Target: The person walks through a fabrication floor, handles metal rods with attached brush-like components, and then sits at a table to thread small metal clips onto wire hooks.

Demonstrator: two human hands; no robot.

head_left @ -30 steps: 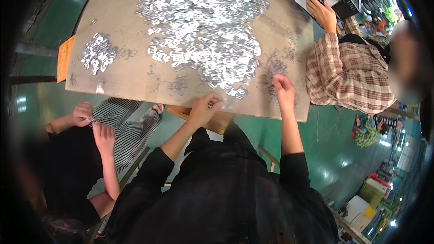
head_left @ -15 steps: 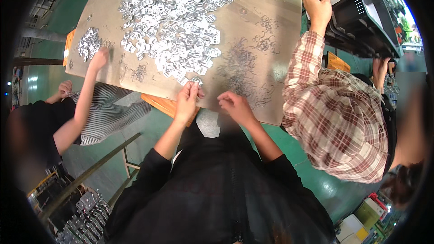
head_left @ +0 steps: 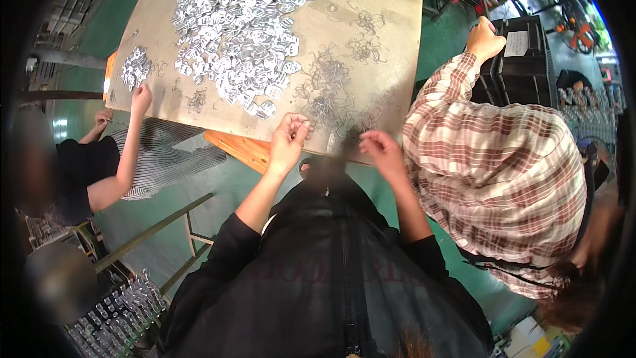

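A big heap of small silvery metal pieces covers the far part of a tan table. Thin wire springs lie scattered on the near part. My left hand is at the table's near edge, fingers pinched together on something small that I cannot make out. My right hand hovers at the edge beside the wire springs, fingers curled; whether it holds anything is unclear.
A person in a plaid shirt stands close on my right, one hand reaching to a black crate. On the left a person in striped trousers reaches a hand toward a small pile of metal pieces. A rack of parts stands lower left.
The view has shifted, so the table now sits higher and more central. My two hands have come closer together at the near edge. The person on the left has lowered an arm toward the small pile.
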